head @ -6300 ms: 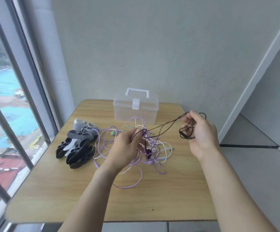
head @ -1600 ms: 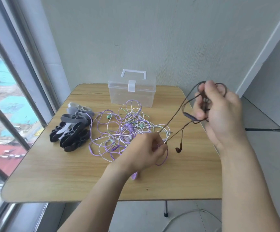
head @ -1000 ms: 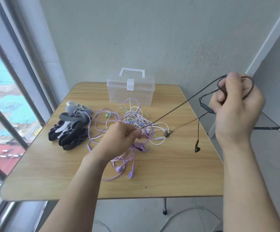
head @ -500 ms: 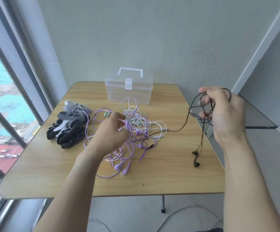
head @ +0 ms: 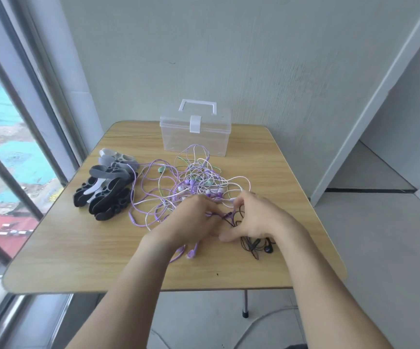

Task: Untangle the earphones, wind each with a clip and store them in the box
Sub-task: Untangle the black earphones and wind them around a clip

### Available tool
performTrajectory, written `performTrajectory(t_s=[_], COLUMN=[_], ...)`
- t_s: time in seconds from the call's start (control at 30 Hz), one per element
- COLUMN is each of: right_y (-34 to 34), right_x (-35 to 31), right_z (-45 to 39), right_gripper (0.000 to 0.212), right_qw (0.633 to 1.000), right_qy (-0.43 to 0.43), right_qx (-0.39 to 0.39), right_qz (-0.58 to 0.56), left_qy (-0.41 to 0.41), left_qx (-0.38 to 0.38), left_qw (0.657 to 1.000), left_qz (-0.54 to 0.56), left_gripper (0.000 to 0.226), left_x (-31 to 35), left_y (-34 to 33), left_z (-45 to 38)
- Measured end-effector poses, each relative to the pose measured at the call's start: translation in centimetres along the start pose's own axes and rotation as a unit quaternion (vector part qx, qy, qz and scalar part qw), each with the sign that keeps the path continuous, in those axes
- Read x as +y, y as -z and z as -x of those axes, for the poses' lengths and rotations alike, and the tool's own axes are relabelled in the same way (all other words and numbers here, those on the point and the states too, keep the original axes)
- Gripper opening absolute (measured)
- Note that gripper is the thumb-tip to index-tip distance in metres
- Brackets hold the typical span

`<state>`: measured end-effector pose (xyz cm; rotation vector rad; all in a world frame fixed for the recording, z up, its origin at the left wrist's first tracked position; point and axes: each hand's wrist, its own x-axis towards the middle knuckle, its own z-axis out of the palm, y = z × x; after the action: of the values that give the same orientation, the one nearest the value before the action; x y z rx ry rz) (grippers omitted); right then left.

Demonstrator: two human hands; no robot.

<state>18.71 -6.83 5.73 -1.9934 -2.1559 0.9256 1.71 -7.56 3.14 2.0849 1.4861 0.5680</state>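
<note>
A tangle of purple, white and green earphones lies in the middle of the wooden table. Black earphones lie in a loose heap by my right wrist, and their cable runs up between my hands. My left hand and my right hand meet low over the near edge of the tangle. Both pinch cable where black and purple strands cross. The clear plastic box with a white handle and latch stands closed at the back of the table.
A pile of black and grey winding clips lies at the table's left side, by the window. The wall stands right behind the box. The table's right edge borders an open doorway and floor. A pale cable lies on the floor under the table.
My right hand has come down from the raised position at the right to the table and meets my left hand. The black earphones' bundle now lies on the table.
</note>
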Motion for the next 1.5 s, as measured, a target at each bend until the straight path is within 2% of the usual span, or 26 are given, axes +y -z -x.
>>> performTrajectory(t_s=[0.07, 0.1, 0.17, 0.27, 0.33, 0.43, 0.5, 0.57, 0.63, 0.7, 0.77, 0.83, 0.9, 0.97, 1.07, 1.17, 1.3, 1.4, 1.5], right_y=[0.1, 0.3, 1.0, 2.6, 3.5, 4.8, 5.5, 6.0, 6.3, 6.1, 5.7, 4.9, 4.0, 3.2, 2.4, 2.2, 2.5, 2.8, 2.7], right_x=[-0.2, -0.1, 0.4, 1.2, 1.4, 1.0, 0.8, 1.2, 1.7, 2.3, 2.7, 2.8, 2.7, 2.6, 2.3, 2.2, 2.5, 2.8, 2.5], right_z=[0.0, 0.1, 0.2, 0.6, 0.7, 1.3, 1.7, 1.9, 2.1, 2.1, 1.8, 1.5, 0.9, 0.4, -0.1, -0.3, -0.4, -0.5, -0.8], right_gripper=[0.028, 0.018, 0.025, 0.02, 0.017, 0.018, 0.016, 0.016, 0.018, 0.018, 0.02, 0.018, 0.019, 0.021, 0.023, 0.023, 0.021, 0.021, 0.023], right_qw=[0.998, 0.996, 0.992, 0.957, 0.911, 0.799, 0.738, 0.722, 0.766, 0.839, 0.898, 0.937, 0.961, 0.976, 0.985, 0.986, 0.981, 0.98, 0.983], right_qy=[0.04, 0.063, 0.094, 0.124, 0.151, 0.185, 0.184, 0.167, 0.138, 0.095, 0.047, 0.017, 0.005, -0.006, -0.012, -0.014, -0.018, -0.013, -0.009], right_qx=[0.043, 0.059, 0.052, 0.035, 0.101, 0.211, 0.259, 0.286, 0.296, 0.29, 0.258, 0.197, 0.134, 0.09, 0.054, 0.046, 0.075, 0.084, 0.092], right_qz=[0.008, -0.001, -0.063, -0.259, -0.371, -0.532, -0.595, -0.607, -0.554, -0.45, -0.352, -0.29, -0.241, -0.197, -0.164, -0.16, -0.18, -0.179, -0.16], left_qy=[-0.002, 0.002, 0.024, 0.044, 0.059, 0.1, 0.114, 0.11, 0.087, 0.07, 0.07, 0.157, 0.29, 0.347, 0.308, 0.287, 0.237, 0.195, 0.179], left_qx=[0.015, 0.017, 0.013, 0.007, 0.013, 0.029, 0.035, 0.034, 0.028, 0.045, 0.089, 0.066, -0.026, -0.085, -0.111, -0.053, 0.053, 0.052, 0.038], left_qw=[1.0, 1.0, 1.0, 0.999, 0.998, 0.994, 0.993, 0.993, 0.995, 0.996, 0.993, 0.973, 0.936, 0.921, 0.929, 0.952, 0.969, 0.977, 0.967], left_qz=[0.006, 0.006, -0.003, -0.011, -0.023, -0.024, -0.02, -0.033, -0.034, -0.014, -0.045, -0.159, -0.2, -0.155, -0.175, -0.093, 0.043, 0.066, 0.176], left_gripper=[0.016, 0.016, 0.02, 0.026, 0.028, 0.034, 0.03, 0.023, 0.023, 0.028, 0.036, 0.059, 0.088, 0.094, 0.074, 0.037, 0.032, 0.023, 0.024], left_x=[-0.5, -0.7, -1.0, -1.1, -1.1, -1.1, -1.2, -0.8, 0.1, 0.8, 0.6, -0.5, -1.4, -1.0, -0.5, -0.6, -0.4, 0.4, 0.3], left_y=[0.0, 0.1, 0.4, 0.9, 1.2, 1.5, 1.6, 1.8, 2.6, 3.9, 5.1, 6.0, 6.5, 6.3, 5.5, 4.9, 3.1, 2.1, 1.8], left_z=[-0.1, -0.1, -0.1, 0.0, 0.1, 0.1, -0.1, 0.2, 0.9, 1.9, 2.9, 3.8, 4.5, 4.9, 4.1, 2.4, -0.5, -3.8, -7.4])
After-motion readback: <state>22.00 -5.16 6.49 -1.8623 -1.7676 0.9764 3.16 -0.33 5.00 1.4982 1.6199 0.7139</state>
